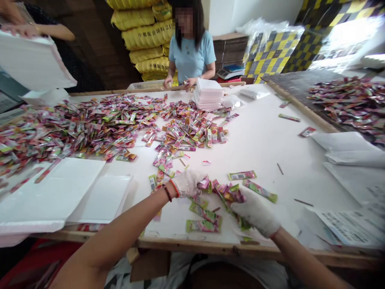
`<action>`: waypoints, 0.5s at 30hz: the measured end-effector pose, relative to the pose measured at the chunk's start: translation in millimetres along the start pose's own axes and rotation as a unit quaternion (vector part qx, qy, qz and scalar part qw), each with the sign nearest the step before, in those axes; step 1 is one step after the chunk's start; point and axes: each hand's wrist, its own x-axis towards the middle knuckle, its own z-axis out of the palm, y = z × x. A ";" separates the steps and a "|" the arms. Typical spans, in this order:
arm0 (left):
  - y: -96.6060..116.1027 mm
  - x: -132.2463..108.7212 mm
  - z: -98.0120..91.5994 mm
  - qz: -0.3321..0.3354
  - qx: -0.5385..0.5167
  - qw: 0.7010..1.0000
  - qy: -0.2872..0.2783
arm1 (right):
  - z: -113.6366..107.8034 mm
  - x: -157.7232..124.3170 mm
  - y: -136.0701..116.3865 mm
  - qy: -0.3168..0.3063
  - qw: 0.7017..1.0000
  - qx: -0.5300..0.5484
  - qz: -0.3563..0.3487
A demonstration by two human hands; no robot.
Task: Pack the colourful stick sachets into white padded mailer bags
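My left hand, in a white knit glove, is closed on a few small pink and green sachets above the white table. Gloved as well, my right hand curls around a bunch of purple, orange and green sachets; its fingertips are partly hidden by them. Below and between the hands lie several loose green and pink sachets. Two more, a pink and green sachet and a green sachet, rest just beyond my right hand. A heap of mixed sachets spreads out past my left hand.
A larger sachet pile covers the table's left side. White bags lie front left, papers front right. A stack of white bags stands near a person in a blue shirt. Another person's hand holds white bags at upper left.
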 end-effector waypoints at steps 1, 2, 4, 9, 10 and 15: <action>-0.6 2.9 4.9 0.020 0.033 0.999 -0.010 | 12.2 -1.7 -3.1 0.010 1.000 -0.007 -0.005; -1.5 4.8 10.0 0.034 0.062 0.997 -0.015 | 23.1 -1.5 -5.2 0.024 0.999 -0.024 -0.011; -4.0 5.6 19.4 0.046 0.093 0.994 -0.011 | 37.8 3.2 -6.0 0.049 0.996 -0.076 -0.021; -11.6 -1.8 25.2 -0.016 0.028 0.997 0.071 | 30.8 21.3 6.6 0.047 0.989 -0.143 0.001; -13.1 -3.5 22.5 -0.057 -0.027 0.993 0.101 | 25.8 23.6 9.2 0.051 0.988 -0.145 -0.002; -6.0 -15.3 7.7 -0.285 -0.466 0.817 0.185 | 17.0 33.9 10.7 0.055 0.977 -0.204 -0.041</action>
